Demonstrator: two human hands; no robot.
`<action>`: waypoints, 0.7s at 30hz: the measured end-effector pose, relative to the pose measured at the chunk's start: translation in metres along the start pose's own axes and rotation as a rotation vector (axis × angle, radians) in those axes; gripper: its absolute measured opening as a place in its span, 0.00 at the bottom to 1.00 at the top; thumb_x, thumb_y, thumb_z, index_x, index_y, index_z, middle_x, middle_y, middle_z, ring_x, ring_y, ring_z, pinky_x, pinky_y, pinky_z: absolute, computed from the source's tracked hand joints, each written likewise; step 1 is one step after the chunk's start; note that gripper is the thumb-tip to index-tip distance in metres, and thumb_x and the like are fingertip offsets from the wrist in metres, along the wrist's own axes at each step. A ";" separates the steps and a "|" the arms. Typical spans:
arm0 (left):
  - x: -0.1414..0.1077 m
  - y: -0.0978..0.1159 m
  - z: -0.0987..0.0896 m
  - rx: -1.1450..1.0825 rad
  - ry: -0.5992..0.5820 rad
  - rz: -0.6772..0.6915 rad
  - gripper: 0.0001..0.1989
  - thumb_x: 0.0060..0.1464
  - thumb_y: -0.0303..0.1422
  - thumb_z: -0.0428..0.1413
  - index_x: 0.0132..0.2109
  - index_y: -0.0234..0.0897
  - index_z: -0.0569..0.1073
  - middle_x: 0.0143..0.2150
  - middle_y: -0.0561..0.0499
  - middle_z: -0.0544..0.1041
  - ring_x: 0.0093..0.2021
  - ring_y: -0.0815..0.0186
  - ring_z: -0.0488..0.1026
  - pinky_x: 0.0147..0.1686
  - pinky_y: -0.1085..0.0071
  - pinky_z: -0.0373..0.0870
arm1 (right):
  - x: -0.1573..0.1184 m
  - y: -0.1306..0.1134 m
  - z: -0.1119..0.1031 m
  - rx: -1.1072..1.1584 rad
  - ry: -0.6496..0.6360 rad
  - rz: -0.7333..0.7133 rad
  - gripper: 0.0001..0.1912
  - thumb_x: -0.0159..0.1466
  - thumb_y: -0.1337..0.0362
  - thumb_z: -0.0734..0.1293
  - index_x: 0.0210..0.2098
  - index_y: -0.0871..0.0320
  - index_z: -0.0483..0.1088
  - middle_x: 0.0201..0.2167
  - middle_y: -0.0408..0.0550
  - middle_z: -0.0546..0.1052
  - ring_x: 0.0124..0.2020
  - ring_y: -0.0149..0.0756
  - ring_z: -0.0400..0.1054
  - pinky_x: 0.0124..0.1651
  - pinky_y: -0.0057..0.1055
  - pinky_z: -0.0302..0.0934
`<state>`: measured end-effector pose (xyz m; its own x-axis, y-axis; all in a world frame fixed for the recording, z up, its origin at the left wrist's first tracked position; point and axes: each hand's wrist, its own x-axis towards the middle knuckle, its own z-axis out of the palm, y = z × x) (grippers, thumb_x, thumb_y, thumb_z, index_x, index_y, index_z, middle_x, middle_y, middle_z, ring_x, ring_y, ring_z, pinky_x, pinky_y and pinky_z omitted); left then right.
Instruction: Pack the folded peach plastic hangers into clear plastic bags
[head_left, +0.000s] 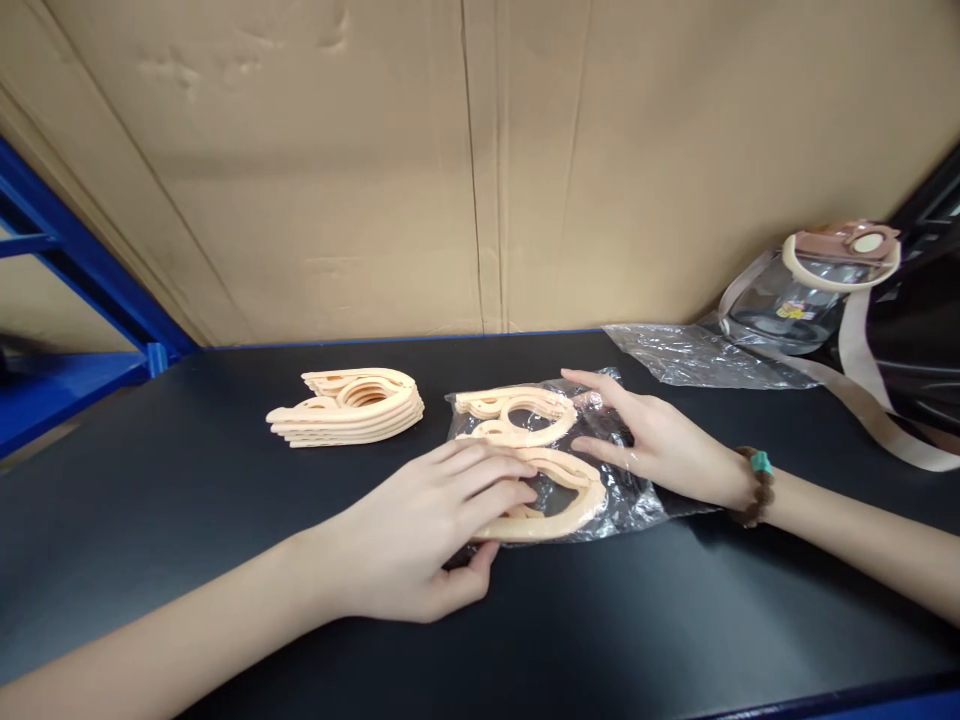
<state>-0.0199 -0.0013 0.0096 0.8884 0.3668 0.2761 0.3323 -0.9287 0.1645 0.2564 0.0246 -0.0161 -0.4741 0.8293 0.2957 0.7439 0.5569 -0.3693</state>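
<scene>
The left hand (442, 510) is resting its fingers over the lower folding hanger (592, 500) at center frame, its thumb lying at the near edge; whether it is clamping, I cannot tell. The right hand (667, 435) is spreading thumb and fingers apart, touching the clear plastic bag (637, 490) that is enclosing this hanger and an upper folding hanger (540, 438). The step in hand is apparently settling the bagged hangers; the next move seems to be calling for steadying them while managing the loose film. Left of center, a hanger stack (360, 432) is lying on the black surface (187, 500); at upper right, a water bottle (761, 300) is standing beside a flat plastic sheet (697, 355).
</scene>
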 end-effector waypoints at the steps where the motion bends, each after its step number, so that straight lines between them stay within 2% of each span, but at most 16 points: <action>1: -0.001 -0.003 0.000 0.006 0.005 -0.012 0.20 0.53 0.25 0.52 0.54 0.36 0.69 0.57 0.46 0.73 0.57 0.61 0.68 0.61 0.62 0.61 | 0.000 0.002 -0.001 0.011 0.007 0.020 0.32 0.67 0.55 0.62 0.67 0.50 0.49 0.55 0.47 0.74 0.49 0.42 0.73 0.49 0.40 0.69; 4: -0.004 -0.009 -0.001 0.012 0.025 -0.026 0.16 0.56 0.32 0.55 0.52 0.36 0.70 0.54 0.45 0.75 0.53 0.59 0.71 0.56 0.63 0.65 | 0.001 0.005 -0.004 0.036 0.060 0.025 0.28 0.67 0.65 0.59 0.66 0.52 0.51 0.49 0.45 0.78 0.46 0.38 0.74 0.49 0.37 0.68; 6: -0.006 -0.010 -0.002 0.005 0.035 -0.018 0.14 0.57 0.36 0.56 0.49 0.36 0.70 0.52 0.46 0.76 0.52 0.59 0.72 0.53 0.63 0.66 | 0.001 0.005 -0.006 0.051 0.065 0.004 0.30 0.65 0.70 0.58 0.66 0.53 0.52 0.46 0.44 0.79 0.44 0.35 0.74 0.47 0.35 0.68; 9: -0.006 -0.009 -0.007 -0.024 0.017 -0.020 0.13 0.60 0.38 0.55 0.49 0.37 0.70 0.51 0.46 0.76 0.52 0.59 0.71 0.52 0.63 0.67 | -0.001 0.004 -0.008 0.079 0.032 -0.017 0.31 0.64 0.72 0.58 0.66 0.54 0.51 0.45 0.43 0.80 0.39 0.33 0.75 0.42 0.31 0.68; 12: -0.005 -0.013 -0.022 -0.013 0.022 -0.083 0.14 0.63 0.37 0.52 0.53 0.39 0.69 0.55 0.46 0.74 0.55 0.60 0.70 0.54 0.63 0.66 | -0.001 0.005 -0.008 0.098 0.038 -0.021 0.31 0.63 0.74 0.56 0.65 0.54 0.51 0.44 0.42 0.79 0.34 0.31 0.73 0.39 0.30 0.66; 16: -0.013 -0.038 -0.055 0.086 0.053 -0.360 0.21 0.61 0.45 0.53 0.56 0.41 0.67 0.63 0.44 0.66 0.62 0.56 0.63 0.59 0.57 0.62 | -0.001 0.009 -0.009 0.079 0.112 -0.026 0.32 0.59 0.79 0.53 0.60 0.54 0.57 0.33 0.39 0.75 0.33 0.30 0.70 0.41 0.30 0.64; 18: -0.024 -0.056 -0.073 0.100 -0.012 -0.538 0.29 0.54 0.52 0.56 0.57 0.41 0.67 0.67 0.43 0.60 0.66 0.51 0.57 0.61 0.52 0.58 | -0.001 0.010 -0.011 0.058 0.185 -0.032 0.31 0.57 0.80 0.52 0.57 0.54 0.61 0.29 0.38 0.72 0.31 0.30 0.69 0.40 0.30 0.63; 20: -0.038 -0.074 -0.089 0.083 -0.127 -0.701 0.39 0.48 0.55 0.58 0.61 0.40 0.63 0.70 0.41 0.54 0.69 0.46 0.49 0.63 0.47 0.52 | -0.002 0.009 -0.014 0.038 0.246 -0.050 0.28 0.58 0.80 0.52 0.54 0.54 0.62 0.28 0.37 0.69 0.28 0.29 0.66 0.37 0.29 0.62; 21: -0.045 -0.080 -0.096 0.073 -0.180 -0.761 0.40 0.50 0.54 0.57 0.64 0.39 0.60 0.71 0.41 0.50 0.70 0.46 0.45 0.64 0.46 0.49 | -0.002 0.008 -0.015 0.031 0.265 -0.063 0.27 0.58 0.79 0.53 0.53 0.54 0.63 0.28 0.37 0.69 0.27 0.29 0.66 0.36 0.29 0.62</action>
<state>-0.1167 0.0621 0.0748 0.4435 0.8951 -0.0464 0.8847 -0.4289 0.1824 0.2703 0.0263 -0.0068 -0.3766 0.7544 0.5377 0.7003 0.6118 -0.3679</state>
